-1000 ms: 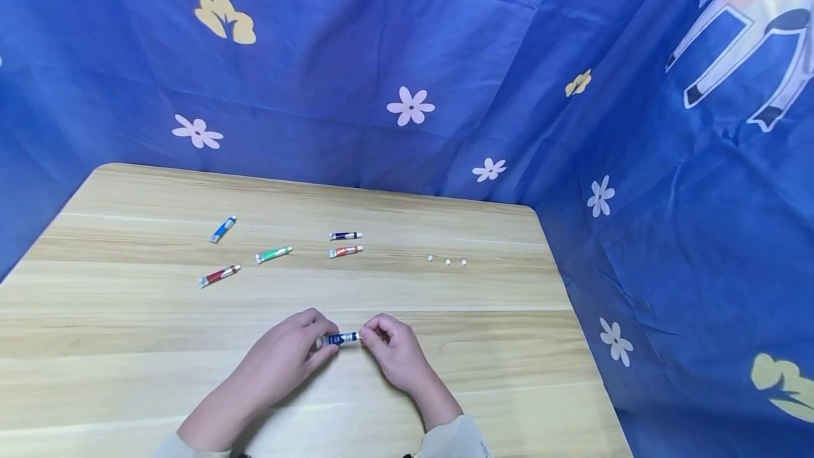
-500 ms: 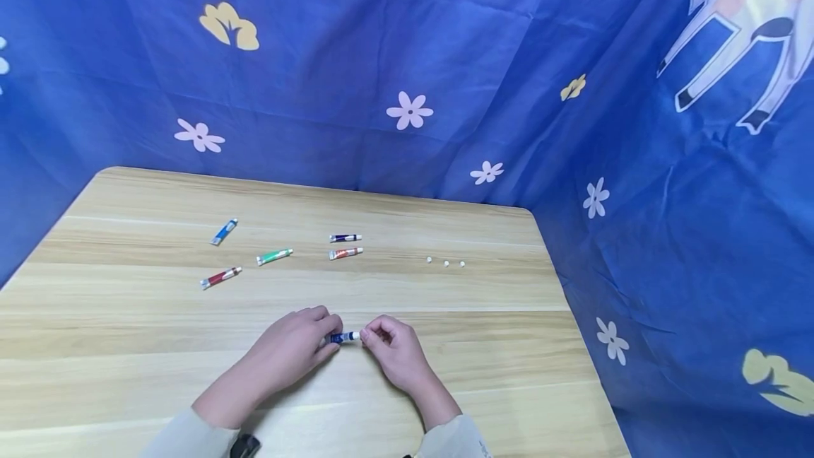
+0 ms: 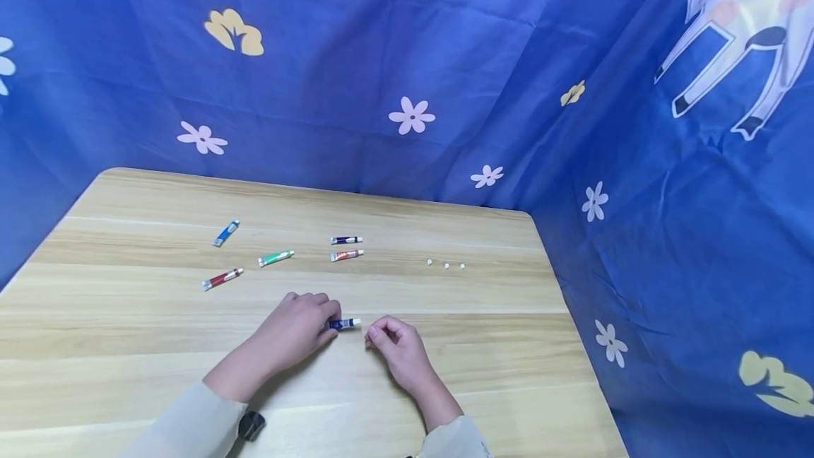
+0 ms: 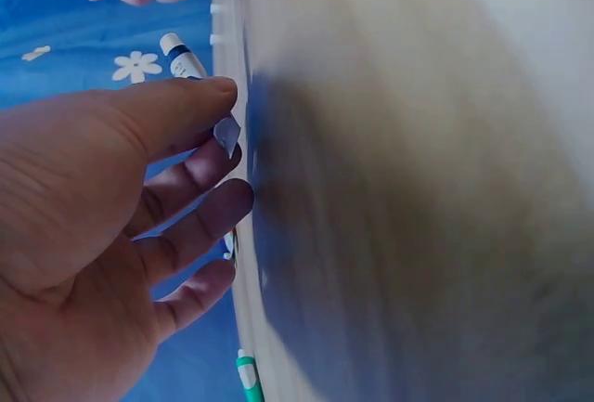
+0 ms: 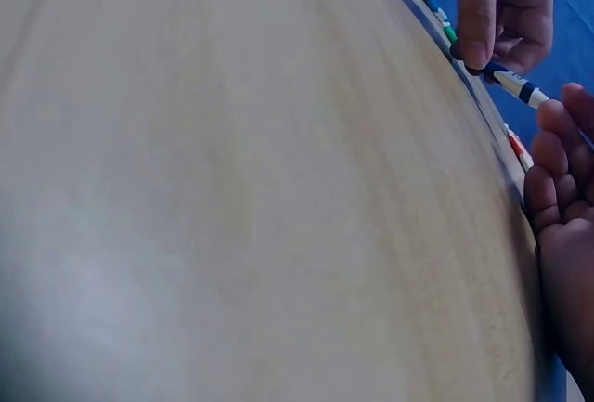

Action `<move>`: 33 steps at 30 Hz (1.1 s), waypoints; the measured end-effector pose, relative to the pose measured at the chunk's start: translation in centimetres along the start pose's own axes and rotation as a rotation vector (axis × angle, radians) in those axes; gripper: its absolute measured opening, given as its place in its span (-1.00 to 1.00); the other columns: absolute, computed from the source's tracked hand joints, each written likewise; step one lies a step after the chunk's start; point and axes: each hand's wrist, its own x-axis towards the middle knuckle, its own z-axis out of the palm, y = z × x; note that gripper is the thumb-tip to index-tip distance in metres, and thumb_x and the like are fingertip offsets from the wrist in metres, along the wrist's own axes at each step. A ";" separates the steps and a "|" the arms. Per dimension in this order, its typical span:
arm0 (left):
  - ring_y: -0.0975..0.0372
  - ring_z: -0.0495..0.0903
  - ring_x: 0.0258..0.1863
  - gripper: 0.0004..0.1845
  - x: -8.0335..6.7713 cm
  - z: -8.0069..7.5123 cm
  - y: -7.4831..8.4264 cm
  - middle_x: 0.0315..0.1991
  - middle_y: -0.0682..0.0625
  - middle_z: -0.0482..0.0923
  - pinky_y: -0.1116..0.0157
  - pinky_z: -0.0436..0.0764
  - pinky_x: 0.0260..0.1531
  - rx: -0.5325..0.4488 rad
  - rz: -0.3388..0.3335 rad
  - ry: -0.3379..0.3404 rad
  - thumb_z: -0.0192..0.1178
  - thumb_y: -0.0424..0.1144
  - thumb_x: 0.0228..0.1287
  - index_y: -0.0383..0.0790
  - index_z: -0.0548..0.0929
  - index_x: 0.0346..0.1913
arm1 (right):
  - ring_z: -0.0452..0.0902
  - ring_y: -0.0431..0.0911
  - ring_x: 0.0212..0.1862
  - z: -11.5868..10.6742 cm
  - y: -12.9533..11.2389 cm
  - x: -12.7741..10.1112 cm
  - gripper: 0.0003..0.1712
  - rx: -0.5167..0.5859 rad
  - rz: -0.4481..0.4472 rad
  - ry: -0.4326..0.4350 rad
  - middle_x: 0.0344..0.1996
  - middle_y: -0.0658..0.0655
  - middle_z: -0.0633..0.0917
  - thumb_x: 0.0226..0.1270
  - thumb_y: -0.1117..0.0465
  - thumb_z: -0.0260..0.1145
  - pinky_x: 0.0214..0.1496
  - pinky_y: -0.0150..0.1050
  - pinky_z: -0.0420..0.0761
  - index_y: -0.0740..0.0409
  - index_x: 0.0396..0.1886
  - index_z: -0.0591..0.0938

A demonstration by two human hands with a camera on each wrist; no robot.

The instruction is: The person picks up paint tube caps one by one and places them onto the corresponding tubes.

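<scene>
My left hand (image 3: 299, 327) pinches a small dark blue paint tube (image 3: 344, 324) between thumb and fingers. In the left wrist view the tube's white capped end (image 4: 173, 45) points away, past the thumb; its flat tail shows below the thumb. Just right of the cap, my right hand (image 3: 399, 353) stands apart from the tube. Its fingers are loosely curled, and nothing is visible between them. The right wrist view shows that hand's curled fingers (image 5: 557, 156) close to the tube's white end.
Beyond the hands lie several more paint tubes: light blue (image 3: 225, 233), green (image 3: 276, 259), red (image 3: 222, 279), dark purple-blue (image 3: 346, 239) and orange (image 3: 346, 255). Three small white caps (image 3: 446, 266) sit in a row to the right. A blue patterned cloth (image 3: 305, 76) hangs behind the wooden table (image 3: 496, 345).
The right fingers have let go of the tube's white end. My left hand has shifted slightly forward with the tube, and a gap has opened between the right hand and the cap.
</scene>
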 end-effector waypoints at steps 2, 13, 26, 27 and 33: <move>0.26 0.62 -0.29 -0.80 0.3 0.0 -0.2 -0.32 0.19 0.65 0.10 0.57 -0.14 0.002 -0.001 0.002 0.56 -0.10 0.26 0.06 0.69 -0.25 | 0.66 -0.30 -0.19 -0.1 0.0 0.0 -0.72 0.036 0.000 0.008 -0.15 0.60 0.70 0.66 0.23 0.27 0.02 -0.44 0.69 0.46 -0.09 0.65; 0.19 0.65 -0.29 -0.83 1.7 -0.3 -0.4 -0.31 0.13 0.68 0.14 0.55 -0.23 0.047 0.002 0.011 0.55 -0.13 0.29 0.02 0.72 -0.23 | 0.68 -0.21 -0.04 -1.2 -0.7 0.6 -0.76 0.024 -0.016 0.066 0.00 0.49 0.74 0.61 0.27 0.31 0.09 -0.41 0.69 0.38 0.06 0.64; 0.14 0.67 -0.27 -0.82 2.7 0.0 -1.1 -0.27 0.05 0.70 0.09 0.61 -0.23 0.051 -0.018 0.027 0.56 -0.19 0.27 -0.04 0.75 -0.17 | 0.59 -0.27 -0.16 -5.9 -0.2 2.4 -0.84 -0.036 -0.080 0.300 -0.11 0.34 0.71 0.52 0.38 0.35 -0.04 -0.45 0.58 0.37 -0.01 0.68; 0.13 0.67 -0.27 -0.82 2.8 0.0 -1.1 -0.27 0.05 0.70 0.08 0.61 -0.23 0.050 -0.024 0.028 0.56 -0.19 0.28 -0.05 0.75 -0.17 | 0.60 -0.27 -0.16 -6.3 -0.2 2.6 -0.84 -0.038 -0.082 0.318 -0.11 0.34 0.71 0.51 0.39 0.35 -0.03 -0.45 0.59 0.38 -0.01 0.68; 0.11 0.65 -0.27 -0.84 2.9 -0.2 -0.8 -0.30 0.03 0.67 0.06 0.61 -0.21 0.046 -0.057 0.034 0.54 -0.20 0.30 -0.10 0.74 -0.18 | 0.63 -0.28 -0.09 -8.4 -0.1 3.5 -0.83 -0.041 -0.091 0.378 -0.02 0.40 0.71 0.51 0.42 0.33 0.04 -0.46 0.62 0.42 0.01 0.65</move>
